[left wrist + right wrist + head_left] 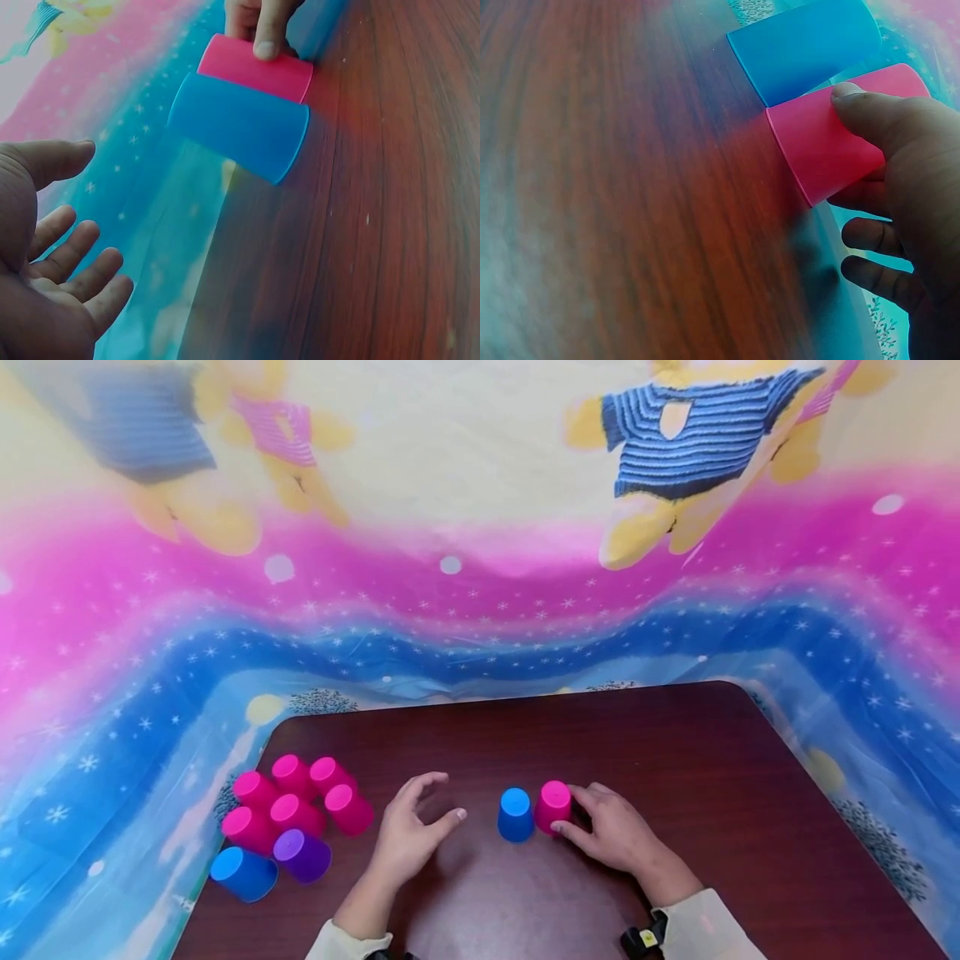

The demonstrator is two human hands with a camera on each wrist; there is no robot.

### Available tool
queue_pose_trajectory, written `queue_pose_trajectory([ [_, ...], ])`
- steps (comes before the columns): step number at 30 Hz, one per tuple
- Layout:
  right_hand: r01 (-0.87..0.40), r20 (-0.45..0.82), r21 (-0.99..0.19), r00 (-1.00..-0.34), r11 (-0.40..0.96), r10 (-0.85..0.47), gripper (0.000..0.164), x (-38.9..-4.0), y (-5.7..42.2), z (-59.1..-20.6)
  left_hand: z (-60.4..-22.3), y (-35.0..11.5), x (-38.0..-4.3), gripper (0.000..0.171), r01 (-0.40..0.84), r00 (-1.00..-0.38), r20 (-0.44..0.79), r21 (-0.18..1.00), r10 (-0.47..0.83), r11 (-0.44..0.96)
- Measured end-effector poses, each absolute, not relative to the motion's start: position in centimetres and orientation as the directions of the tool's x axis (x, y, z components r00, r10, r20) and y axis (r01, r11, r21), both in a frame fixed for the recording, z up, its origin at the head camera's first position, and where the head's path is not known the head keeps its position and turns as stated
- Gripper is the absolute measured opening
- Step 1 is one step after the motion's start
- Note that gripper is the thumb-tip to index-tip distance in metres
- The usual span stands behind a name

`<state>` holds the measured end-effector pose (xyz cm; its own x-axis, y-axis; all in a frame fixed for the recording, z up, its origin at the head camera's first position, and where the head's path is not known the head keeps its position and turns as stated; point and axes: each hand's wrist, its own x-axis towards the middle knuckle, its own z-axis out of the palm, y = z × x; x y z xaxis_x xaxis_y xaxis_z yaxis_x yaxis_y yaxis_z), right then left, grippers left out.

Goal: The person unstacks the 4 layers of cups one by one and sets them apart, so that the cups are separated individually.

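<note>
In the head view, a blue cup (pixel 515 816) stands upside down near the middle of the table, with a pink cup (pixel 553 807) right beside it. My right hand (pixel 618 831) holds that pink cup between thumb and fingers; the right wrist view shows the thumb (pixel 862 109) on the side of the pink cup (pixel 832 142). To the left of the blue cup, my left hand (pixel 411 832) hovers over the table, fingers spread and loosely bent, with nothing in it. The left wrist view shows its palm and fingers (pixel 82 262) apart from the blue cup (pixel 240 124).
Several upside-down pink cups (pixel 296 814) are grouped on the table's left side. A purple cup (pixel 302 856) and another blue cup (pixel 243 873) stand at the near side of that group. Behind the dark wooden table (pixel 675 752) hangs a printed cloth (pixel 480 593).
</note>
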<state>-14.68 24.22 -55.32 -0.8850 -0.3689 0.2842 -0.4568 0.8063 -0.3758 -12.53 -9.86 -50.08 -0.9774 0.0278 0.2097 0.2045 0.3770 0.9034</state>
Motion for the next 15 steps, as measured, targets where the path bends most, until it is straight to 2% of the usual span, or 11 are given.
queue_pose_trajectory([
  [15, -0.454, 0.288, -0.377, -0.886, 0.807, -0.364, 0.062, -14.7, 24.1, -55.4, -51.1, -5.8, -13.7, 0.063, 0.191, -0.97, 0.127, 0.924, 0.206, 0.332],
])
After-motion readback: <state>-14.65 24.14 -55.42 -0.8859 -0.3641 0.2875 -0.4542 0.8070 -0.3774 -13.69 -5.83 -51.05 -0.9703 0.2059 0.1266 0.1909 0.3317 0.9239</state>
